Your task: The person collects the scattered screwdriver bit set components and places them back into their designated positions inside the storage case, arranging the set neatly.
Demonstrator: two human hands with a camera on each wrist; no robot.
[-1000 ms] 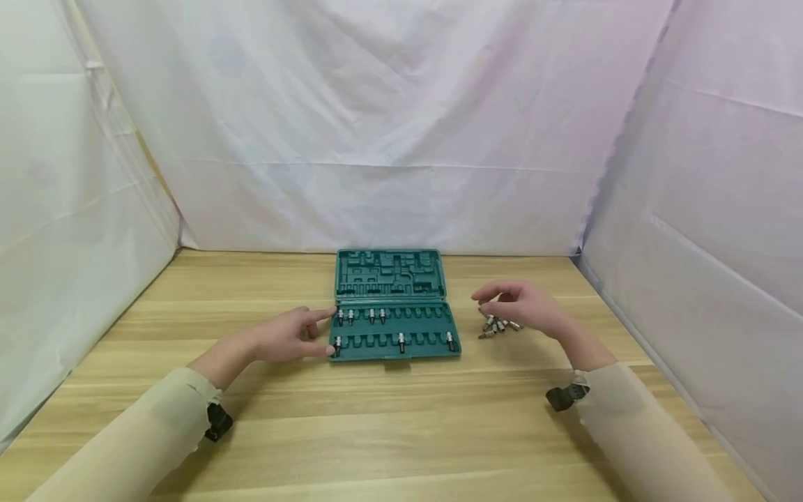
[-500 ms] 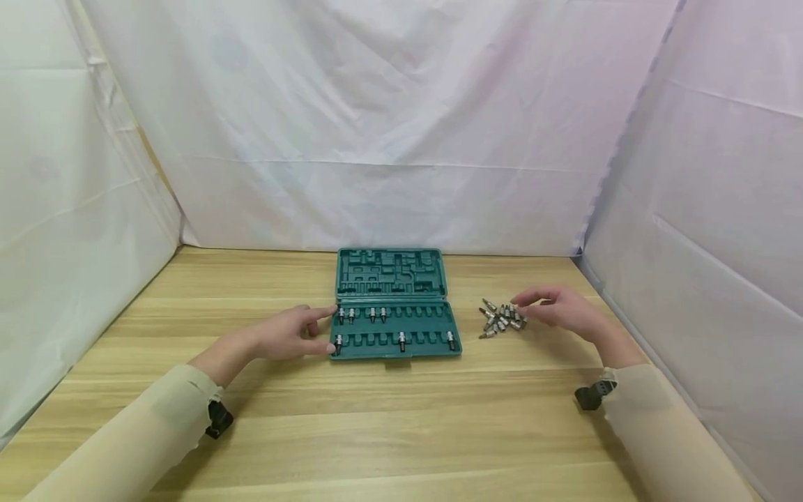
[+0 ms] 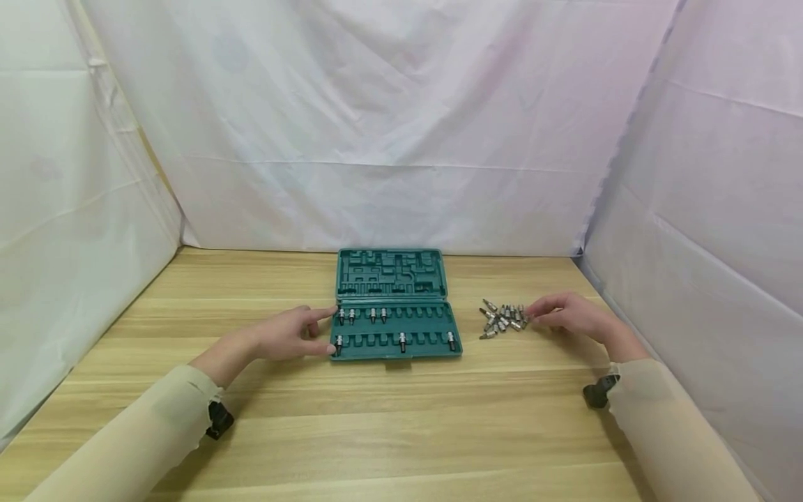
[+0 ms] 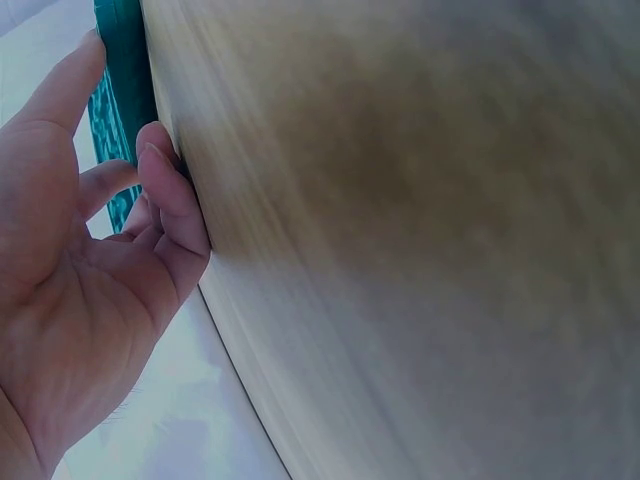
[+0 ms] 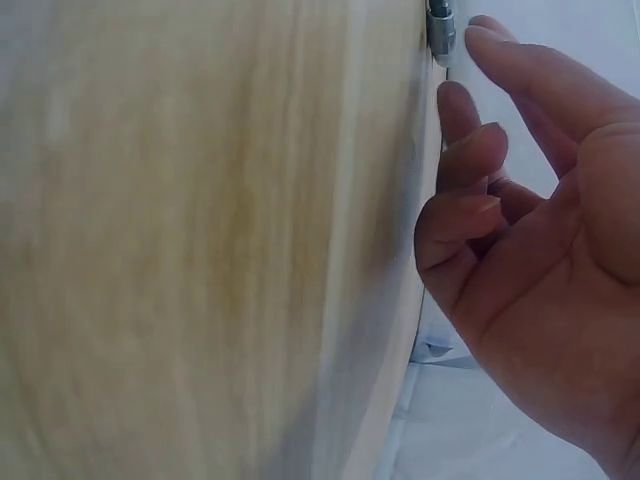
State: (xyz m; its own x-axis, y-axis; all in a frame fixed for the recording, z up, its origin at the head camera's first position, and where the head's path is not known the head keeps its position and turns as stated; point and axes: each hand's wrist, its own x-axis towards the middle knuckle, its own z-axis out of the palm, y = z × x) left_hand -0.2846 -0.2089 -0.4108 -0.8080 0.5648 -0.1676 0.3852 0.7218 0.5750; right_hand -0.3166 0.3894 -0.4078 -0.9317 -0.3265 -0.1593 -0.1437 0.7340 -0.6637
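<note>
A green case (image 3: 395, 325) lies unfolded, with several bit sockets (image 3: 402, 341) standing in slots of its two rows. Spread along the case's left edge, the thumb and index finger of my left hand (image 3: 285, 335) touch it; the left wrist view shows the other fingers bent beside it. My right hand (image 3: 574, 316) is at the right end of a loose pile of bit sockets (image 3: 502, 319). In the right wrist view, one metal bit socket (image 5: 441, 35) lies just beyond the fingertips, and nothing shows gripped between the thumb and the bent fingers.
Everything rests on a wood-grain table (image 3: 401, 425). White cloth walls (image 3: 389, 125) stand behind and on both sides. The case's moulded lid (image 3: 392, 273) lies back toward the rear wall.
My right hand has moved right, from above the loose pile to its right end, uncovering more of the bit sockets. The left hand stays on the case.
</note>
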